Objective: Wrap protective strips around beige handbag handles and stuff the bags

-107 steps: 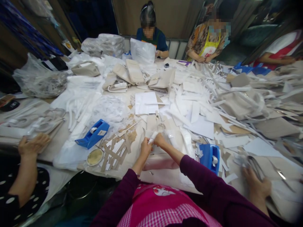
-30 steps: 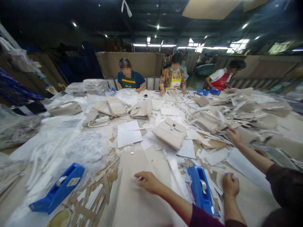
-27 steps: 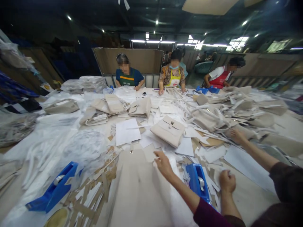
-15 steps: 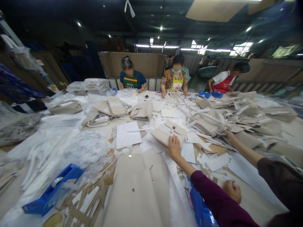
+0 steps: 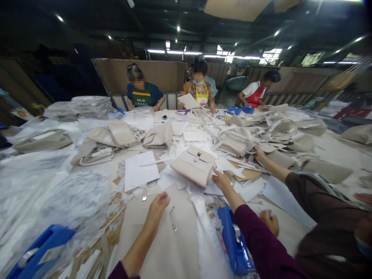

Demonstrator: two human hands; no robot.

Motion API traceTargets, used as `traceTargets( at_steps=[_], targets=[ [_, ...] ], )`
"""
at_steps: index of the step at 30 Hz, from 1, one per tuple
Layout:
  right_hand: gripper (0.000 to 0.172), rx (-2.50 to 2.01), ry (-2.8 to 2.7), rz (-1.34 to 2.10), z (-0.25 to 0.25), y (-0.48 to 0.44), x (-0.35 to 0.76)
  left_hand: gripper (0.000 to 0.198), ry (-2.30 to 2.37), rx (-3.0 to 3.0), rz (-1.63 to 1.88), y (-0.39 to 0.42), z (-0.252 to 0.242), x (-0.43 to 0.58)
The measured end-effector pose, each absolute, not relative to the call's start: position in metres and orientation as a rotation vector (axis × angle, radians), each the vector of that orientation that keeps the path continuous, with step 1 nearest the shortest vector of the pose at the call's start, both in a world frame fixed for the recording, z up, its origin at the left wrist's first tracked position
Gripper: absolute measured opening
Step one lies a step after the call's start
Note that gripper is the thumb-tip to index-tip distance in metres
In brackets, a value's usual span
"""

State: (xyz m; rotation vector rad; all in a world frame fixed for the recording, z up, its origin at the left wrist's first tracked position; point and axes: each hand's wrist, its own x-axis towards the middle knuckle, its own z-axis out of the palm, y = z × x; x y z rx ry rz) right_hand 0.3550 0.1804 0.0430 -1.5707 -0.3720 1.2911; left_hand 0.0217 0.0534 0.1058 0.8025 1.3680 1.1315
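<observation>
My right hand [image 5: 221,180], purple-sleeved, reaches forward with fingers spread and holds nothing. Its fingertips lie just right of a beige flap bag [image 5: 193,164] that rests on loose white papers. My left hand [image 5: 158,205] lies open, palm down, on a large flat beige panel [image 5: 162,248] in front of me. A small metal clasp [image 5: 172,213] sits on that panel just right of this hand.
A blue tape dispenser [image 5: 232,238] stands under my right arm, and another [image 5: 35,254] sits at the bottom left. A co-worker in a dark sleeve reaches one hand [image 5: 259,153] into the pile, the other a fist [image 5: 270,221]. Three people sit across the cluttered table.
My right hand has slid from the bag's near edge to its right side. My left hand has come into view onto the beige panel. The view has swung to the right.
</observation>
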Motion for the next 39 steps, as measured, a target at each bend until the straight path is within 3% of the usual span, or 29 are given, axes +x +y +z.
traceTargets(
  at_steps=[5, 12, 21, 33, 39],
  targets=[
    [0.024, -1.458, -0.293, 1.539, 0.038, 0.205, 0.358, 0.042, 1.218, 0.532, 1.015, 0.132, 0.081, 0.08],
    [0.03, -1.344, -0.218, 1.675, 0.036, 0.237, 0.362, 0.038, 1.22, 0.368, 0.997, 0.186, 0.071, 0.128],
    [0.035, -1.282, -0.146, 1.806, 0.018, 0.25, 0.356, 0.041, 1.2, 0.229, 1.06, 0.19, 0.056, 0.148],
    [0.048, -1.377, -0.287, 1.789, 0.018, 0.241, 0.337, 0.063, 1.019, 0.056, 1.145, 0.179, 0.032, 0.133],
    [0.049, -1.459, -0.403, 1.592, 0.041, 0.233, 0.305, 0.053, 0.856, -0.034, 1.185, 0.168, 0.033, 0.103]
  ],
)
